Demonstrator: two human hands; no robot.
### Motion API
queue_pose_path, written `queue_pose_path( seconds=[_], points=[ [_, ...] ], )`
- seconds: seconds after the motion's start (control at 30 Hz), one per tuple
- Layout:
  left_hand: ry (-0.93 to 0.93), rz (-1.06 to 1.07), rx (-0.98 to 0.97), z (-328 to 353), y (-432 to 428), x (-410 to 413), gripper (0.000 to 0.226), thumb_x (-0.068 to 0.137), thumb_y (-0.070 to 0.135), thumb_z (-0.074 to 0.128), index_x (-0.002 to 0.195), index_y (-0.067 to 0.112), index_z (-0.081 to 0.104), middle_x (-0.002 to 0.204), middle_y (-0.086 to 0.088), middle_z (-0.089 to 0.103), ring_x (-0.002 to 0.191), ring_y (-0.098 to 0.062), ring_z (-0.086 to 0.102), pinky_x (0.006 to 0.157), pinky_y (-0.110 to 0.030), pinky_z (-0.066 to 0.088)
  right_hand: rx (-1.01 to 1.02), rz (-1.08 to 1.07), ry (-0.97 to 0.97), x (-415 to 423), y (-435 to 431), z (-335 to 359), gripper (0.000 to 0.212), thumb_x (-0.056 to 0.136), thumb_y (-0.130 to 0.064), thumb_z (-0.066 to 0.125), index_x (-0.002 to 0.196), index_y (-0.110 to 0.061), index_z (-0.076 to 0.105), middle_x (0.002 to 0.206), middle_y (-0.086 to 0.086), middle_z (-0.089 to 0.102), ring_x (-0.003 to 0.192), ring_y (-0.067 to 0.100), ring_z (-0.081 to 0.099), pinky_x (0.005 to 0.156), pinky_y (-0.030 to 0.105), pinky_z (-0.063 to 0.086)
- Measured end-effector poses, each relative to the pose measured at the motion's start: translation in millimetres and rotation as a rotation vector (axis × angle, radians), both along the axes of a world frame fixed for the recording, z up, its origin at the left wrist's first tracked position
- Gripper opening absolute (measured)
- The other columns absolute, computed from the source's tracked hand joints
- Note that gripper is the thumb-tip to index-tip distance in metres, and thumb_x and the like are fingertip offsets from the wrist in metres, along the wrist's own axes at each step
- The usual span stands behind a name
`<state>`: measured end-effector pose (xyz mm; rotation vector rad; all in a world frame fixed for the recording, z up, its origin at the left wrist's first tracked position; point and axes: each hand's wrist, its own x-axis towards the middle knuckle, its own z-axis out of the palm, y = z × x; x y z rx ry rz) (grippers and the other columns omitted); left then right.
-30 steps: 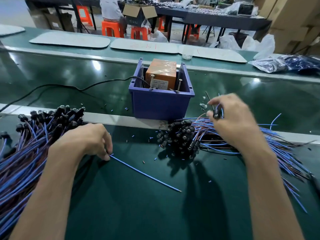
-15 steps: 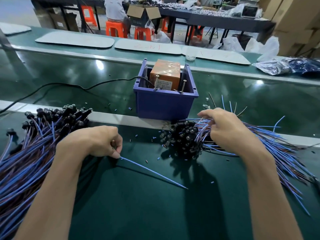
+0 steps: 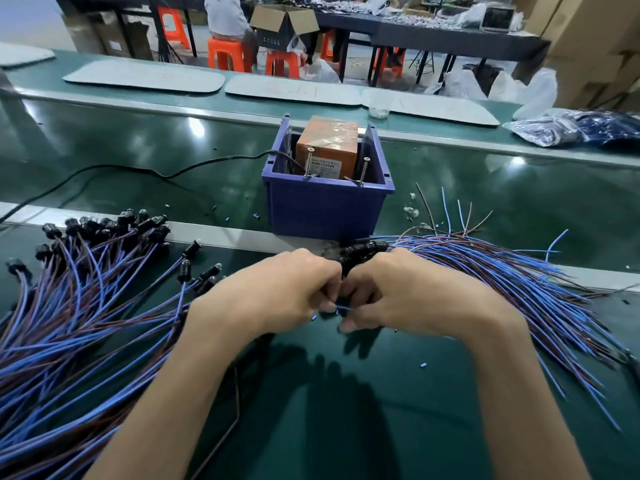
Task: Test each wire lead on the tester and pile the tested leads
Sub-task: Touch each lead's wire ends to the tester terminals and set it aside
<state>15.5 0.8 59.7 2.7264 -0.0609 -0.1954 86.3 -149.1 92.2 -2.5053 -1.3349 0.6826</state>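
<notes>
Across the green bench (image 3: 346, 410) two heaps of leads are lying, the left heap (image 3: 69, 323) and the right heap (image 3: 502, 271). Behind them the blue bin (image 3: 325, 209) is holding the orange tester (image 3: 327, 143). The left hand (image 3: 277, 292) and the right hand (image 3: 408, 292) are pinching one blue lead (image 3: 341, 308) between them, beside the right heap's black ends. It looks like they are readying it for testing, and next its ends need lifting to the tester's screw posts (image 3: 307, 164).

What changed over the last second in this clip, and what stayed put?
The left hand moved right, away from the left pile, and met the right hand in front of the blue bin. Both now pinch a blue lead between them; it no longer lies stretched across the mat. The right hand stayed by the right pile. Bin, tester and both piles are unchanged.
</notes>
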Motion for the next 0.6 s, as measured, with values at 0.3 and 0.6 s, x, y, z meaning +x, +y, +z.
queue_pose_path(
  seconds=[0.3,0.6],
  points=[
    [0.14,0.196,0.004,3,39,-12,0.031,0.075,0.054,0.071,0.089,0.03,0.056,0.08,0.018,0.056,0.073,0.002,0.051,0.065,-0.013,0.039,-0.005,-0.037,-0.005,3,-4,-2,0.013,0.086,-0.021,0.064,0.075,-0.019,0.069,0.06,-0.007,0.07,0.049,-0.006,0.056,0.06,0.019,0.048],
    [0.253,0.236,0.259,-22,26,-6,0.044,0.062,0.04,0.078,0.09,0.036,0.044,0.085,0.015,0.043,0.089,-0.011,0.046,0.067,-0.028,0.037,-0.12,-0.008,0.0,-1,-2,-4,0.016,0.087,-0.021,0.061,0.072,-0.023,0.066,0.064,-0.005,0.071,0.052,-0.014,0.052,0.075,0.028,0.054]
  ],
)
